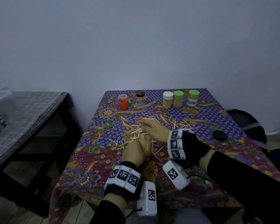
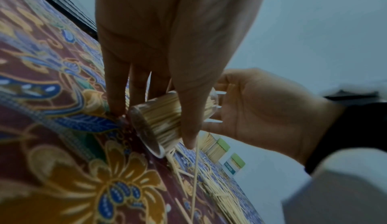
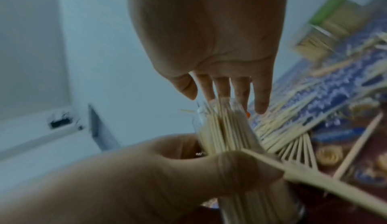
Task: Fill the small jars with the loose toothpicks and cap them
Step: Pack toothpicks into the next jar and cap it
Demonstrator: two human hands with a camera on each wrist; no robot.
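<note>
plain grey wall behind, and a flowered tablecloth (image 1: 229,120) strewn with loose toothpicks (image 1: 176,122), with five capped jars (image 1: 178,99) lined up along its far edge. left hand (image 1: 133,153) has its fingers curled round a clear open jar (image 2: 159,121) already packed with toothpicks near the front middle of the cloth, while the right hand (image 1: 153,128) reaches over the heap just beyond with fingers straight, holding nothing i can see. filling looks to be the step in hand; next it probably calls for gathering another pinch, sliding it in, then fetching the dark lid (image 1: 219,135) lying off to the right.
</note>
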